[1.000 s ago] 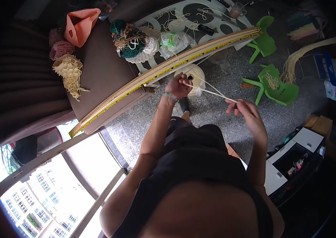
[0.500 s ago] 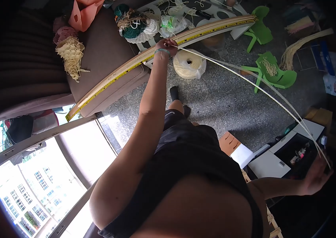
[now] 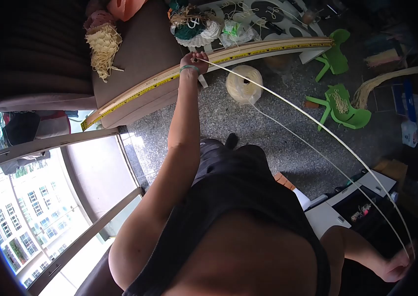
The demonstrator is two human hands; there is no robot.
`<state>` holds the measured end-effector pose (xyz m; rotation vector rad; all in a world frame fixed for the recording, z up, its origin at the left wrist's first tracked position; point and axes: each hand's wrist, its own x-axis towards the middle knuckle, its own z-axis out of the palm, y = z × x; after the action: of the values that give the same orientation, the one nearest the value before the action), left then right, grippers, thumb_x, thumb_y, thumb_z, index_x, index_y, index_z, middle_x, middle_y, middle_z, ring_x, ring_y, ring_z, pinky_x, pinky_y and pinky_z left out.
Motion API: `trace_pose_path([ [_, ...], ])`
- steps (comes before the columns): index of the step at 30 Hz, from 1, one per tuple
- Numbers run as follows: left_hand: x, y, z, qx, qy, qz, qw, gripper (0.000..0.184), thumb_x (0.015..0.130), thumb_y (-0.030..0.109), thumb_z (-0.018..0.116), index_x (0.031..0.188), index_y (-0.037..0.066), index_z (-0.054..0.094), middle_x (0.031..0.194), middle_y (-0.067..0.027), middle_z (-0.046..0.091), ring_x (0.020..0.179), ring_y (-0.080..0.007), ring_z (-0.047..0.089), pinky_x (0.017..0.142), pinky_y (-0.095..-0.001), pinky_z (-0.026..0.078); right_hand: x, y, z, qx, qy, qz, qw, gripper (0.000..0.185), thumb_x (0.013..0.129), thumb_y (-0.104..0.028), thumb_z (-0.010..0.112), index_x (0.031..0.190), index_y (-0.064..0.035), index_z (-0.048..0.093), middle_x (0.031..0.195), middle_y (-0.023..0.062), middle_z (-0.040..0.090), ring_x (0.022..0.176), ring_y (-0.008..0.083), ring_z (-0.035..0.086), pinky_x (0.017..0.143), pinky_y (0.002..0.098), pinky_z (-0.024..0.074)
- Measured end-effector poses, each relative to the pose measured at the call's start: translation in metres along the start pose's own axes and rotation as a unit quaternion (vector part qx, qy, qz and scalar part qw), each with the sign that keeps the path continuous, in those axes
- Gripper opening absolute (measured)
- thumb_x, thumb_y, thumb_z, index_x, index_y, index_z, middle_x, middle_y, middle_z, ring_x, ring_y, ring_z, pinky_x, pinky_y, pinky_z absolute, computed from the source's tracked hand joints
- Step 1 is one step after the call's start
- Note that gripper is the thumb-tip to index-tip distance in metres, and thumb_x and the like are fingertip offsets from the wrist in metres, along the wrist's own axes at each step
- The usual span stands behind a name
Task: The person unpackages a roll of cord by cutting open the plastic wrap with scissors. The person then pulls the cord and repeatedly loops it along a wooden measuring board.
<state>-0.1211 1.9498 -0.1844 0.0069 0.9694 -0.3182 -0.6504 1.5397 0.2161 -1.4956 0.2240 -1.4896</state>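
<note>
My left hand [image 3: 194, 63] is closed on one end of a cream cord [image 3: 297, 108], close to a long wooden strip with a yellow measuring tape [image 3: 157, 87] along it. At the lower right, my right hand [image 3: 399, 265] is closed on the same cord, arm stretched far out. Between my hands the cord runs in a long curve. A second, thinner-looking length [image 3: 307, 142] runs from my right hand back to the cord roll [image 3: 244, 84] on the floor, below the strip.
A brown sofa [image 3: 137, 44] stands at the upper left with knotted cream cordwork [image 3: 103, 49] on it. Yarn bundles [image 3: 191, 29] lie beside a white table. Green chairs [image 3: 349, 112] stand at the right, and white drawers [image 3: 325, 217] at the lower right.
My hands have moved apart from near each other, my right hand swinging out to the lower right. The cord now stretches long between them, and the view has shifted.
</note>
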Motion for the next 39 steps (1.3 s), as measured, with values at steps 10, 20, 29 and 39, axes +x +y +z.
trace_pose_path([
  [10,-0.037,0.243,-0.097,-0.111,-0.003,0.057,0.992,0.028,0.084,0.020,0.041,0.062,0.003,0.046,0.051,-0.0024,0.047,0.046,-0.0119,0.048,0.051,-0.0264,0.048,-0.039,0.039,0.157,0.075,0.023,0.000,0.997,0.019,0.084,-0.019,0.047,0.097,-0.0064,0.055,0.078,0.0082,0.056,0.068,0.0203,0.053,0.063,0.0366,0.0431],
  [20,-0.057,0.517,-0.184,-0.117,0.082,0.166,0.976,0.019,0.083,0.016,0.043,0.070,0.004,0.050,0.051,-0.0003,0.047,0.039,-0.0093,0.042,0.041,-0.0213,0.044,-0.211,0.072,0.442,0.278,-0.556,0.200,0.757,0.026,0.076,-0.021,0.045,0.076,0.0036,0.053,0.080,0.0161,0.054,0.070,0.0210,0.054,0.078,0.0318,0.0394],
  [29,-0.011,0.673,-0.206,0.450,0.198,0.323,0.809,0.019,0.071,0.026,0.062,0.066,0.009,0.054,0.048,0.0018,0.038,0.034,-0.0084,0.031,0.031,-0.0234,0.026,-0.404,0.076,0.629,-0.054,-0.710,0.539,0.451,0.040,0.078,-0.035,0.052,0.087,0.0038,0.049,0.054,0.0066,0.048,0.042,0.0085,0.042,0.043,0.0213,0.0358],
  [39,0.069,0.719,-0.247,0.632,0.304,0.469,0.537,0.039,0.068,0.036,0.063,0.083,0.000,0.061,0.078,-0.0140,0.061,0.077,-0.0258,0.059,0.069,-0.0344,0.044,-0.501,0.108,0.692,-0.173,-0.620,0.668,0.374,0.020,0.079,-0.009,0.039,0.075,0.0058,0.052,0.050,-0.0001,0.039,0.046,0.0039,0.033,0.049,0.0199,0.0320],
])
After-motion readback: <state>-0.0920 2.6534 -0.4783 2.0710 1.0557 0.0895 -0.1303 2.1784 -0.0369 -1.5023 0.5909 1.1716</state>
